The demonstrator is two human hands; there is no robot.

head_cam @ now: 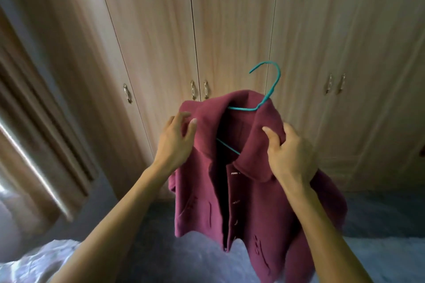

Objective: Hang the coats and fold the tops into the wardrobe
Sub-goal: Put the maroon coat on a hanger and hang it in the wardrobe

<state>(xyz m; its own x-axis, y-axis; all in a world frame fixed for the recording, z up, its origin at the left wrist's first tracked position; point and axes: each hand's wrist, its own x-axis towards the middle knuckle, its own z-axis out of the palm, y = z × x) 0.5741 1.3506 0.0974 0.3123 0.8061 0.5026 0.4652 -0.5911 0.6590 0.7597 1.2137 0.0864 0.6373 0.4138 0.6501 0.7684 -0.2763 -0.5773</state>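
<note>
Maroon coat (250,167) on teal hanger (270,89), held up before shut wardrobe doors (230,30). Right hand (292,156) grip pinches collar; left hand (177,142) fingers spread on shoulder. Looks thick, soft wool (sags). I'd hold hanger neck, not cloth.

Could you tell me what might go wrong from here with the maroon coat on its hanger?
1. The wardrobe doors are all shut while both hands are on the maroon coat, so freeing a hand to open one may let it drop.
2. The teal hanger sits tilted in the collar; the coat might slide off one side.
3. The left hand only touches the shoulder, so the right hand seems to carry most.
</note>
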